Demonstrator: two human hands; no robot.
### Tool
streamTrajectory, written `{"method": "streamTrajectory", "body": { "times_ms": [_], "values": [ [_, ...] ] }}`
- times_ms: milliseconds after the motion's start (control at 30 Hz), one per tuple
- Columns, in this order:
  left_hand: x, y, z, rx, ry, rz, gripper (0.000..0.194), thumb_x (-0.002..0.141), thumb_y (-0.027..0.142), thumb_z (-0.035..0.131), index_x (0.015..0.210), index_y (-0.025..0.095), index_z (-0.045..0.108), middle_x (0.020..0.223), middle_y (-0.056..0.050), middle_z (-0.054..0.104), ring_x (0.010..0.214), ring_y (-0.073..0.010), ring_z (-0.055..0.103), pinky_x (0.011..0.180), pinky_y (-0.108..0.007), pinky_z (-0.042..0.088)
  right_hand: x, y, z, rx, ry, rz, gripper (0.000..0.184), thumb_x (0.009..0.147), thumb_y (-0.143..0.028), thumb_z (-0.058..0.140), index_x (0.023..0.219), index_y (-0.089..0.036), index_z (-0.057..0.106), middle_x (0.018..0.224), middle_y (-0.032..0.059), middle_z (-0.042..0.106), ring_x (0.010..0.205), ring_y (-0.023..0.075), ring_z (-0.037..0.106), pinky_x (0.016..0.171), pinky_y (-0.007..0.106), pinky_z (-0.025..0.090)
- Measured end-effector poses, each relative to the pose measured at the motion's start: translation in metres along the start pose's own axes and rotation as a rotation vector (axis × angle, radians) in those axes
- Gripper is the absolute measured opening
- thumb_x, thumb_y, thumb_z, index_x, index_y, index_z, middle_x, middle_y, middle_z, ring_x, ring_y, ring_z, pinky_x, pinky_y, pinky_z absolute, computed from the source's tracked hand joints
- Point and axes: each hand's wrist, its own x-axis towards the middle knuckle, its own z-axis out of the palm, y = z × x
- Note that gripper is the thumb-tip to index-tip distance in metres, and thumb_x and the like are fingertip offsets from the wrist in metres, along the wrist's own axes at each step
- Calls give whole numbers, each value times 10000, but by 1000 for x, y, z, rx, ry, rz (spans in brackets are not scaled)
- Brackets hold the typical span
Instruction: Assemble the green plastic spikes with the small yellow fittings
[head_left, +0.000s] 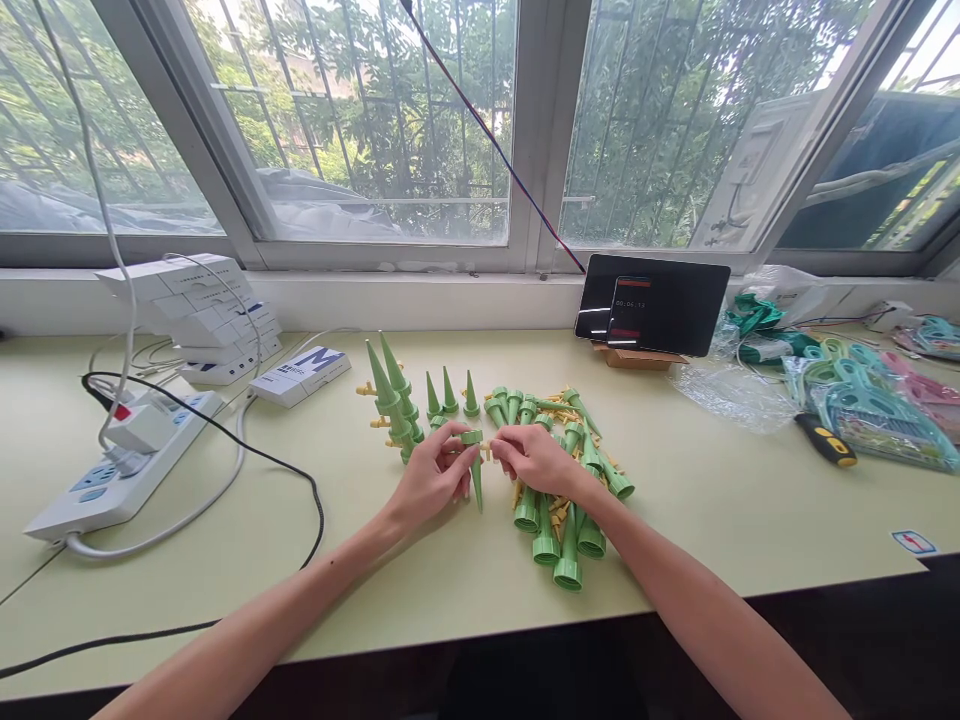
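Observation:
My left hand (435,472) pinches a green plastic cone spike (475,468) by its wide top, tip pointing down at the pale green table (712,500). My right hand (534,458) is closed beside it, its fingertips meeting the spike's top at a small yellow part (486,449). Under and right of my right hand lies a pile of green spikes and yellow valve pieces (566,490). Left of my hands, several spikes stand upright or are stacked (394,400), with three short ones (450,397) behind.
A white power strip (112,465) with plugs and cables lies at the left, beside stacked white boxes (199,310). A dark tablet with a phone (651,303) leans at the window sill. Packaged teal tools (870,400) and a yellow-black handle (825,440) are at the right.

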Motion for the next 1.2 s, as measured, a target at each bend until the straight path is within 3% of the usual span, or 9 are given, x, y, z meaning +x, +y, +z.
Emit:
{"method": "streamTrajectory", "body": {
  "times_ms": [133, 367, 767, 967, 1100, 1200],
  "values": [
    [0, 0, 0, 5, 14, 1, 264, 907, 433, 598, 1023, 215, 506, 716, 10, 647, 449, -106, 560, 415, -219, 435, 0, -1, 0, 15, 2, 24, 326, 983, -308, 458, 685, -182, 504, 589, -19, 560, 522, 106, 521, 565, 236, 399],
    [0, 2, 0, 13, 31, -7, 263, 905, 434, 599, 1022, 219, 506, 683, 23, 632, 450, -116, 564, 415, -223, 427, -1, -3, -1, 56, 31, 25, 125, 929, -297, 564, 873, -185, 559, 790, 4, 628, 600, 114, 556, 582, 240, 420],
    [-1, 1, 0, 5, 17, -7, 288, 904, 460, 598, 1030, 219, 502, 750, -2, 670, 448, -104, 544, 420, -228, 437, -1, -6, -1, 46, 12, 26, 184, 952, -236, 499, 778, -190, 538, 600, -31, 554, 548, 115, 518, 575, 234, 398],
    [-1, 3, 0, 5, 15, 6, 277, 907, 440, 599, 1037, 213, 507, 685, 18, 627, 448, -106, 541, 417, -223, 427, -1, -4, -1, -20, 14, 11, 282, 975, -244, 453, 698, -194, 480, 536, -37, 518, 523, 112, 474, 564, 235, 362],
    [-1, 5, 0, 7, 9, 6, 272, 906, 441, 595, 1025, 209, 517, 701, 8, 641, 450, -106, 544, 422, -227, 431, -1, -4, -1, -1, 3, 16, 319, 992, -273, 424, 684, -196, 462, 525, -39, 495, 515, 111, 464, 566, 238, 368],
    [-1, 5, 0, 8, 35, 0, 272, 903, 444, 599, 1015, 212, 510, 667, 18, 626, 446, -109, 540, 429, -230, 437, -1, -5, 0, 68, 11, 34, 238, 981, -304, 457, 774, -194, 497, 642, -23, 566, 562, 113, 507, 580, 239, 401]
  ]
}}
